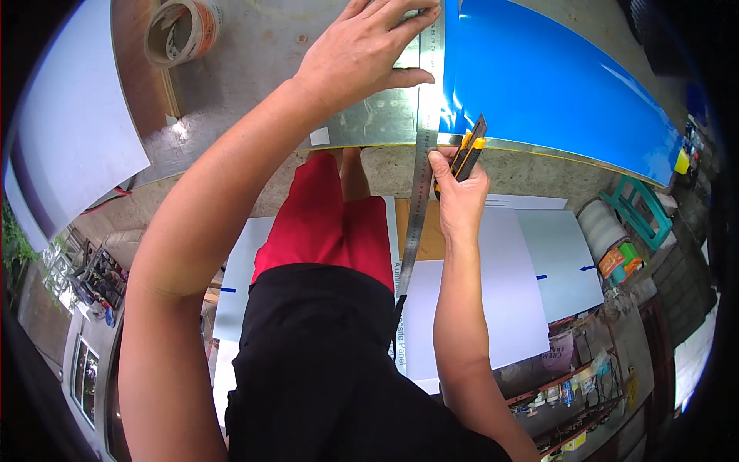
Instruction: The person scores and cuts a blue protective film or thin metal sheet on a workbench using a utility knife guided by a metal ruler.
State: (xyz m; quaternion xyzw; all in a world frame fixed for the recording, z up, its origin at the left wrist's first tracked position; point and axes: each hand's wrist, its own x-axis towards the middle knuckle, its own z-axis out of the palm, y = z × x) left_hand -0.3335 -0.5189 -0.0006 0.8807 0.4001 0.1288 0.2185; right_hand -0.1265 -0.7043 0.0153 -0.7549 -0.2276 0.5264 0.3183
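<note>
A long steel ruler (426,150) runs from the worktable over its front edge and hangs down in front of my body. My left hand (350,50) is spread on the tabletop, its thumb and fingers apart and reaching the ruler's left side. Beside the ruler, a glossy blue panel (546,73) lies on the table to the right. At the table edge my right hand (462,200) is closed around a utility knife (468,158) with a black and yellow handle, its dark blade pointing up. The right thumb touches the ruler.
A roll of tape (173,35) sits at the table's upper left, near a white curved panel (69,123). Below the table lie pale panels (477,300). A teal plastic stool (639,212) and a crowded shelf (570,396) are at the right.
</note>
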